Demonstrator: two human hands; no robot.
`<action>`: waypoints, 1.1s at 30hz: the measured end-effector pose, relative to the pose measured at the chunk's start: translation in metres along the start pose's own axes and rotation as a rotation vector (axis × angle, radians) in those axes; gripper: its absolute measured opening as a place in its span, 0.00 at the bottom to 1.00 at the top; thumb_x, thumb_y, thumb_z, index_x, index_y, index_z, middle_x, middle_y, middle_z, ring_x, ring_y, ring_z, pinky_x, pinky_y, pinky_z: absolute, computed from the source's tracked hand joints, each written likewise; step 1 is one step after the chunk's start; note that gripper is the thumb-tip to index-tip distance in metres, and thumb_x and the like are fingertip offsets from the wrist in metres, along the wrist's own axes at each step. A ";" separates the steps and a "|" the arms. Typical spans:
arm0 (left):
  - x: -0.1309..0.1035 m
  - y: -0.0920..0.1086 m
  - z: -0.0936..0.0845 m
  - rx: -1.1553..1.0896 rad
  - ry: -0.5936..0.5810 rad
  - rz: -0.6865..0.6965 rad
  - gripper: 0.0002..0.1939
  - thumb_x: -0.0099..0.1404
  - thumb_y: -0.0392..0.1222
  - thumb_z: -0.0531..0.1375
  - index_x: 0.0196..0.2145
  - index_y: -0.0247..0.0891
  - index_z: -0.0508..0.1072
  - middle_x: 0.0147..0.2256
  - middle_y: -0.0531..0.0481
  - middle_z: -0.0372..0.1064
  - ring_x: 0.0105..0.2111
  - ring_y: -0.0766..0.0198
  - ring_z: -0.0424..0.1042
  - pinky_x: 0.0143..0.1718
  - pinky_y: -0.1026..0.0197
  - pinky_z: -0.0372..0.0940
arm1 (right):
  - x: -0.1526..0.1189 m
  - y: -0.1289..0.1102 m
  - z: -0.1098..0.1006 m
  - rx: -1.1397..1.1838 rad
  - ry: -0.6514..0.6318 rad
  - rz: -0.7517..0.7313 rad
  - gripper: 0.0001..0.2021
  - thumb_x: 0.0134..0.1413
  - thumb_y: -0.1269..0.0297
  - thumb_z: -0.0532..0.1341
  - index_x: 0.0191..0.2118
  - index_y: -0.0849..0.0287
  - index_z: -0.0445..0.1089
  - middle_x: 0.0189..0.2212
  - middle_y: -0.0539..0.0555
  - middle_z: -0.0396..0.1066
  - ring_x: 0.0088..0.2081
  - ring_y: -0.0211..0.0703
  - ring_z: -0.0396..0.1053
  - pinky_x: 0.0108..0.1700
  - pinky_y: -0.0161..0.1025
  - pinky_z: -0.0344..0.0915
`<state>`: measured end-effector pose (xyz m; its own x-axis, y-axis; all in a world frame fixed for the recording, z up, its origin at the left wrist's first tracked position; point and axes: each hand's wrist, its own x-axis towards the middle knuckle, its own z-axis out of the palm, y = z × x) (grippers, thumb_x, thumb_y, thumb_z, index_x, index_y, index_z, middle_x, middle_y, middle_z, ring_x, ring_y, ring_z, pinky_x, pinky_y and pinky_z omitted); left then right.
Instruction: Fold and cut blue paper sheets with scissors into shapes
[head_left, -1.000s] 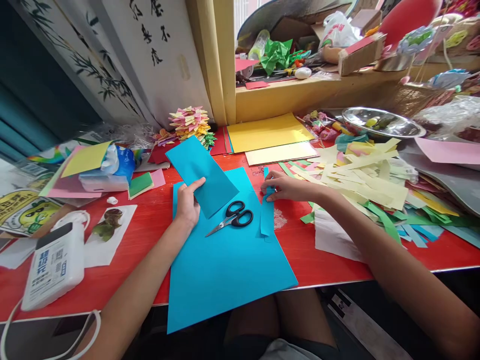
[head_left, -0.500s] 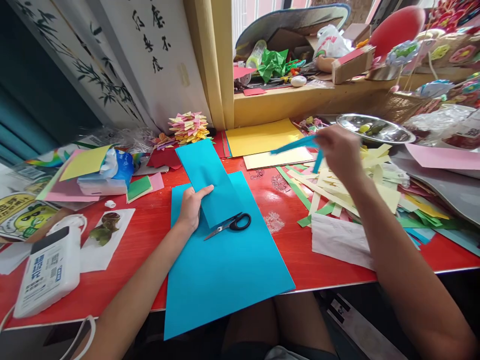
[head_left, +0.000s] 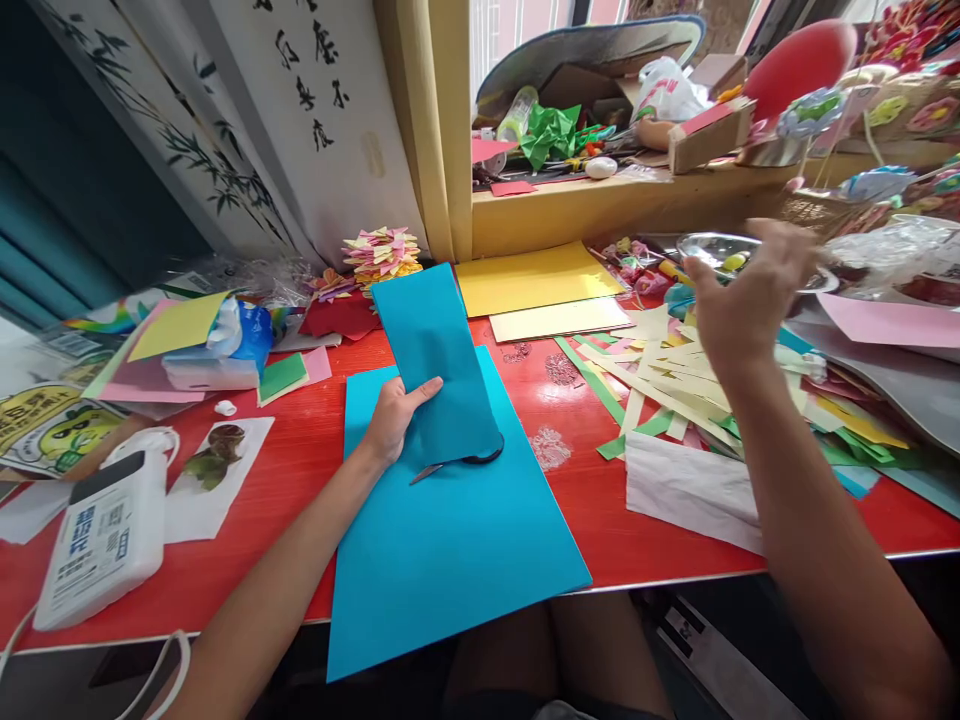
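Observation:
My left hand [head_left: 397, 415] grips a folded-looking rectangle of blue paper [head_left: 442, 350] by its left edge, thumb on top. Under it lies a larger sheet of blue paper [head_left: 457, 560] on the red table. Black-handled scissors [head_left: 429, 473] rest on that sheet, mostly covered by the held piece; a blade tip and part of a handle show. My right hand [head_left: 750, 285] is raised over the pile of paper strips [head_left: 667, 370] at the right, slightly blurred, fingers apart, with nothing seen in it.
Behind are yellow card [head_left: 536, 280] and cream card [head_left: 559, 318]. A metal bowl [head_left: 720, 245] stands behind my right hand. White tissue [head_left: 686, 490] lies at the right front. At left are a tissue pack [head_left: 225, 355], a white device [head_left: 105, 545] with a cable, and a pink-yellow paper craft [head_left: 382, 255].
My right hand has moved right and let go of the blue strip it held. My left hand has shifted the blue paper slightly right, covering more of the scissors.

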<state>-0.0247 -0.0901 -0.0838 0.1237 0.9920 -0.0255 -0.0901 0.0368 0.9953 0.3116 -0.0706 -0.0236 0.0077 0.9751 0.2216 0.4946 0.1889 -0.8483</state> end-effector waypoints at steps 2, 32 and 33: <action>-0.002 0.001 0.001 -0.041 -0.065 0.014 0.22 0.52 0.47 0.66 0.44 0.37 0.71 0.46 0.44 0.72 0.46 0.50 0.70 0.45 0.51 0.67 | -0.005 -0.012 0.028 0.079 -0.081 -0.021 0.16 0.58 0.53 0.54 0.45 0.56 0.70 0.39 0.59 0.70 0.41 0.46 0.67 0.38 0.43 0.65; 0.011 0.009 -0.039 0.542 0.481 0.173 0.26 0.48 0.40 0.65 0.47 0.37 0.67 0.49 0.40 0.64 0.56 0.46 0.54 0.53 0.52 0.53 | -0.041 -0.029 0.116 0.855 -0.417 0.208 0.09 0.53 0.59 0.61 0.38 0.56 0.71 0.29 0.49 0.69 0.27 0.34 0.65 0.33 0.33 0.66; 0.010 0.012 -0.036 0.547 0.462 0.212 0.24 0.51 0.43 0.63 0.46 0.38 0.68 0.50 0.40 0.63 0.56 0.48 0.53 0.53 0.52 0.53 | -0.041 -0.031 0.115 0.870 -0.461 0.215 0.09 0.53 0.60 0.61 0.39 0.56 0.71 0.29 0.49 0.70 0.27 0.34 0.66 0.33 0.33 0.66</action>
<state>-0.0604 -0.0757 -0.0757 -0.2803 0.9253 0.2554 0.4535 -0.1068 0.8848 0.1959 -0.1034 -0.0616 -0.4059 0.9135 -0.0287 -0.2859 -0.1567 -0.9453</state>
